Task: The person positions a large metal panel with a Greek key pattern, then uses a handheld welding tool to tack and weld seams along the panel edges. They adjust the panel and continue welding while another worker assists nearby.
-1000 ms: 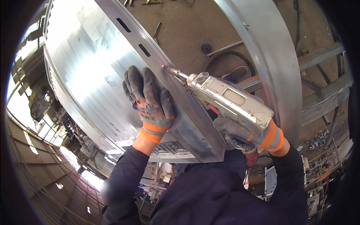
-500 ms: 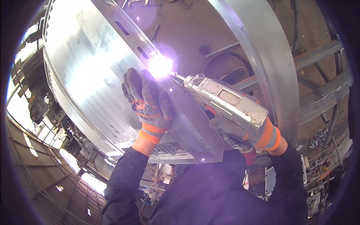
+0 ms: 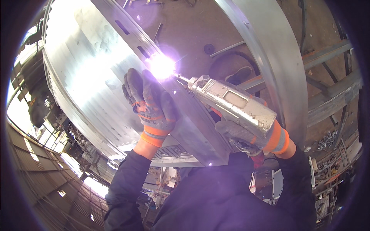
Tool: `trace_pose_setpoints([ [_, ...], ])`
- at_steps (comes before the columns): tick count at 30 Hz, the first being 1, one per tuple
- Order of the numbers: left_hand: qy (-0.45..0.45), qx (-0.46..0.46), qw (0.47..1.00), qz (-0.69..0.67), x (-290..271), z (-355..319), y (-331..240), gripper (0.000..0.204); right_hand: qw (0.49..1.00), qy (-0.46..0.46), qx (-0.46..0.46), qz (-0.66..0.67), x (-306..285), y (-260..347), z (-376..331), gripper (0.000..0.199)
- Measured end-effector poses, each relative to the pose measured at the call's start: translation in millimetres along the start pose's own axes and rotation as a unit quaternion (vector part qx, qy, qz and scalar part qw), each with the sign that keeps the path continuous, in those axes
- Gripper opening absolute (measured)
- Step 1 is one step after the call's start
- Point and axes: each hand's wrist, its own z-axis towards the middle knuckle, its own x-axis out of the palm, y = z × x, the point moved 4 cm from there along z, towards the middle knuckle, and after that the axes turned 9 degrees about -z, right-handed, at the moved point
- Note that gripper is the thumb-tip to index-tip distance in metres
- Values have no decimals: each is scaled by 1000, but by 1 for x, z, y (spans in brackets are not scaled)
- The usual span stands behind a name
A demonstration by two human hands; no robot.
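Observation:
My right hand (image 3: pixel 246 136), in a grey glove with an orange cuff, grips a boxy silver welding gun (image 3: pixel 235 102) from beneath. A blinding white-violet glare (image 3: pixel 161 66) burns at its nozzle, on the edge of a slotted metal rail, and hides the exact spot. My left hand (image 3: pixel 152 102), gloved alike, lies flat with fingers stretched on the rail (image 3: pixel 133 40) just left of the glare. The rail borders a large shiny ribbed metal panel (image 3: pixel 92 57).
A wide curved metal band (image 3: pixel 266 50) arches on the right. Beyond it are rusty steel beams (image 3: pixel 327 52). On the brown floor lie a thin rod (image 3: pixel 227 49) and a small dark disc (image 3: pixel 209 48). Scattered metal pieces (image 3: pixel 327 140) lie at the lower right.
The glare, the gun's nozzle and my left hand have shifted slightly up and left along the rail. My right hand keeps its grip.

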Motion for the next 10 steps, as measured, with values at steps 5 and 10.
trace_pose_setpoints([
  [5,-13,17,1000,10,1,2,-1,79,999,7,-21,-41,0,1,0,64],
  [10,-9,13,1000,12,1,2,-2,78,999,22,23,3,0,1,0,61],
])
